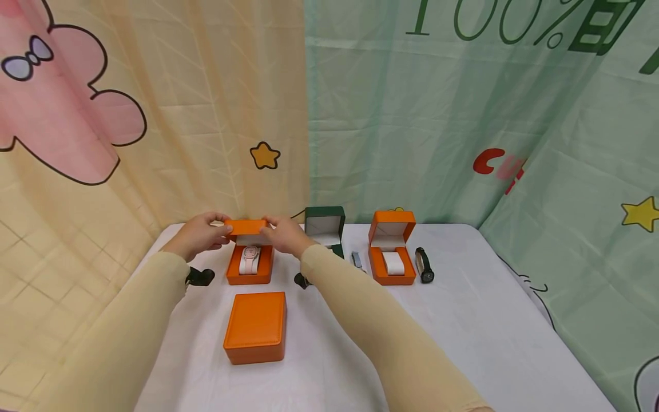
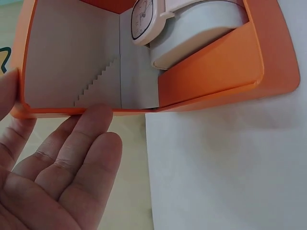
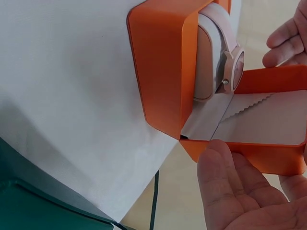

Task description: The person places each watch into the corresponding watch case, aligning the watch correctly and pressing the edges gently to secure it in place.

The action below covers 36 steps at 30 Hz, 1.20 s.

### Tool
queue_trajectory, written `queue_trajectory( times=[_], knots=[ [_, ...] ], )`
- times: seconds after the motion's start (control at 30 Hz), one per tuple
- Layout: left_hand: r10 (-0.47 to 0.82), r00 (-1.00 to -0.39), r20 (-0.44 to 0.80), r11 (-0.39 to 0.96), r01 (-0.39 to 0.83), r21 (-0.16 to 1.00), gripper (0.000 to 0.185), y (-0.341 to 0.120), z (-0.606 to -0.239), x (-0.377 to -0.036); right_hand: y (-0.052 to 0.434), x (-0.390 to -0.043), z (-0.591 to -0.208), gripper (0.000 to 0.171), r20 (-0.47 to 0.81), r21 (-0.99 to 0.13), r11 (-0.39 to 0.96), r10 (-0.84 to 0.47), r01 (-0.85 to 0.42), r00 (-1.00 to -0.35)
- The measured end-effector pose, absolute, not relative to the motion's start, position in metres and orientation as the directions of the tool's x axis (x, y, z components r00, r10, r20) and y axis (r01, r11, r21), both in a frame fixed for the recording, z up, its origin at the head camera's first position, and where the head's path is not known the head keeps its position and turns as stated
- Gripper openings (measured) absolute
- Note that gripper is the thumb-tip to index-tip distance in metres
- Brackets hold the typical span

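Observation:
An orange watch box [image 1: 249,280] stands on the white table with its lid [image 1: 246,226] raised. Inside, a pale pink watch [image 1: 250,254] is wrapped round a white cushion. My left hand [image 1: 198,236] grips the lid's left side, thumb at the front edge, several fingertips along the side wall. On the opposite side my right hand [image 1: 288,236] holds the lid too, its fingers [image 3: 218,167] against the outer wall in the right wrist view. The lid's pale lining [image 2: 72,52] and the pink watch [image 2: 148,19] show closely in the left wrist view.
A closed orange box [image 1: 257,323] lies nearer me. To the right stand a raised-lid green box [image 1: 324,220], partly behind my right arm, and another raised-lid orange box [image 1: 392,280] with a white cushion. A small watch [image 1: 357,260] and a black watch [image 1: 425,266] lie beside them.

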<state>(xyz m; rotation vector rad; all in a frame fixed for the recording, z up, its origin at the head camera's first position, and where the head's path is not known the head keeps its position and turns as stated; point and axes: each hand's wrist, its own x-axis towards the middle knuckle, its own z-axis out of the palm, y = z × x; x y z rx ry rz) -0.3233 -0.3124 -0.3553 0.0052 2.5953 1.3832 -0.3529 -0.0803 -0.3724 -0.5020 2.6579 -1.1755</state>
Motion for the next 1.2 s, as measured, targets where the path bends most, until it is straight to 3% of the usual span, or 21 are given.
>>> queue_trajectory(
  times=[1.2],
  knots=[
    [0.088,-0.993,-0.077,0.597,-0.010,0.802,0.047,-0.313,-0.372,-0.302,-0.080,-0.338,-0.388,0.048,-0.023,-0.676,0.676,-0.418,-0.294,-0.908]
  ],
)
